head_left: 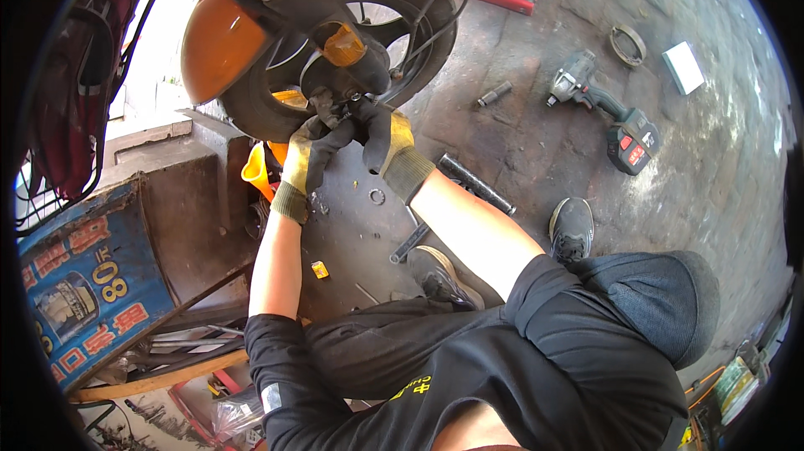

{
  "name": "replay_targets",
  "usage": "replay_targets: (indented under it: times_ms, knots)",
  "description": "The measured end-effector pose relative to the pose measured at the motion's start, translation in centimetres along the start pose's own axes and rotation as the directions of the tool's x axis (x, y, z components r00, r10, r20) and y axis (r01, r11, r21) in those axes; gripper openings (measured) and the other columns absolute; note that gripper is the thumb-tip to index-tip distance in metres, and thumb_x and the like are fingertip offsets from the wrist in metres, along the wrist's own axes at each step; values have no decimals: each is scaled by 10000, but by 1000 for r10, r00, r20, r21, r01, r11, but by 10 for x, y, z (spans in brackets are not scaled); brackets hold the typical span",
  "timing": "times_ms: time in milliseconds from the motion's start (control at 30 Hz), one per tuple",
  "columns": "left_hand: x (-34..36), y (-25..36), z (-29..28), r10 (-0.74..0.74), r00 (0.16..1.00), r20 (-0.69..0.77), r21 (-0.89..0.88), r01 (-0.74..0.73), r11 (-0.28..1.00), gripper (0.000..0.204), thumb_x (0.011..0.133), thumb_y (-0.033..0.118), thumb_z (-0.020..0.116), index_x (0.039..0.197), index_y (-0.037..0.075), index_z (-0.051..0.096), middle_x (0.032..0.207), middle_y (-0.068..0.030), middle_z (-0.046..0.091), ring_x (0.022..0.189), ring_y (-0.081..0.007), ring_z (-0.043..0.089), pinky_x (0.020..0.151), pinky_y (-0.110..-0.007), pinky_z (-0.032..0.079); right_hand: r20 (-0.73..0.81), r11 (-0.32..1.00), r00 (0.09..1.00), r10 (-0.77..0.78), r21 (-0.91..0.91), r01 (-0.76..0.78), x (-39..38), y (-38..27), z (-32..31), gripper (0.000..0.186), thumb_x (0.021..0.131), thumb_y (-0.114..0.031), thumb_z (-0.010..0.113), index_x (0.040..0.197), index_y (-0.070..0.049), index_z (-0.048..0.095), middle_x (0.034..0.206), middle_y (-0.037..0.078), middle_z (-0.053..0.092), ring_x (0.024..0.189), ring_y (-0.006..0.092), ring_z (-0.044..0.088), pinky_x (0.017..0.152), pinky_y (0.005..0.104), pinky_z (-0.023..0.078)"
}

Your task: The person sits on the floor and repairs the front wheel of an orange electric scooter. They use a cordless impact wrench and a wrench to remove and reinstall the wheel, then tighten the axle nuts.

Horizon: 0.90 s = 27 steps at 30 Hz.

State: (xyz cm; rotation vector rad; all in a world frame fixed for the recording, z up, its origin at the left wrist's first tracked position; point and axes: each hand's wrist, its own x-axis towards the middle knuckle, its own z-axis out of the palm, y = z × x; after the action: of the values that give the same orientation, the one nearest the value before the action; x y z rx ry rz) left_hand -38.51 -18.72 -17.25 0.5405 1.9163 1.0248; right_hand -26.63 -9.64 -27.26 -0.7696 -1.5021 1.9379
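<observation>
Both my hands wear yellow gloves with dark, stained fingers and knit cuffs. They meet at the lower end of the fork leg (pixel 347 57), beside the hub of a front wheel (pixel 427 53) under an orange mudguard (pixel 218 41). My left hand (pixel 313 149) has its fingers closed on a small greyish part near the axle, too covered to name. Close against it, my right hand (pixel 387 143) is closed too, its fingertips at the same spot. What lies between those fingertips is hidden.
On the paving to the right lie a cordless impact wrench (pixel 599 103), a socket (pixel 495 94), a metal ring (pixel 628 46) and a white box (pixel 683 67). A black tube (pixel 477 185) lies near my shoes. Left stand an orange funnel (pixel 258 170) and a blue sign (pixel 92 283).
</observation>
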Motion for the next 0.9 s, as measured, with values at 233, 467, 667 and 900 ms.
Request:
replay_targets:
  times_ms: [233,467,667,900]
  knots:
    - [6,-2,0,77,993,-86,84,-70,994,352,974,153,807,1275,0,709,1154,-4,760,954,-83,661,832,-233,510,229,271,900,372,900,-341,14,14,18,234,1020,-169,676,1120,27,755,1034,78,779,938,170,738,838,325,590]
    - [12,-6,2,38,985,-170,245,5,970,333,958,146,829,1237,-9,737,1093,-29,787,951,-112,673,902,-265,531,243,614,923,300,691,-381,15,1,11,355,1109,-224,538,1374,-38,683,1221,58,745,1090,170,715,1009,329,567]
    - [8,-4,15,55,984,-170,190,-22,981,396,953,265,862,1223,-3,752,1083,-41,801,957,-100,677,916,-275,534,44,818,872,487,326,-474,5,-24,-5,393,1086,-333,650,1332,-34,712,1114,22,753,1038,124,696,933,296,564]
    - [19,-28,5,136,981,-141,212,-104,972,554,933,409,838,1314,20,740,1064,-161,789,955,-231,733,925,-363,554,401,803,916,-8,549,-233,10,13,-41,628,1022,-497,698,1506,-109,602,1356,78,718,1110,193,725,855,273,568]
